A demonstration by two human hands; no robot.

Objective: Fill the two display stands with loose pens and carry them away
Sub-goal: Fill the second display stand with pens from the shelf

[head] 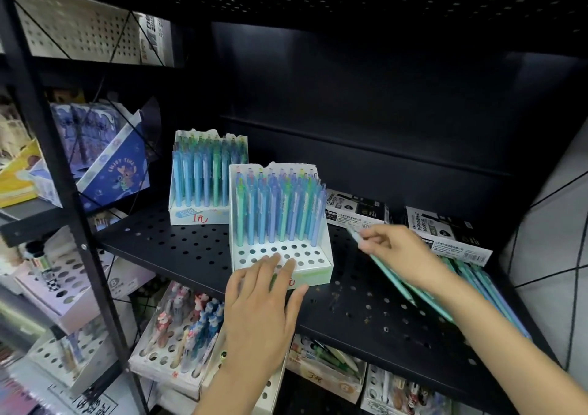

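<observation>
**Pens at the black perforated shelf**

The black perforated metal shelf (178,249) stands in a dark rack. The near white cardboard display stand (324,265) has its front holes empty; the left hand (261,306) rests flat on its front edge, fingers straight. The right hand (397,252) pinches one loose mint-green pen (391,278). More loose pastel pens (486,290) lie to the right. The far white stand (187,217) is full.

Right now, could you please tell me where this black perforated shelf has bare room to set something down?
Bare: black perforated shelf left of the near white pen stand, and its front edge between both hands. Crowded: right side, with loose pens and marker boxes.
</observation>
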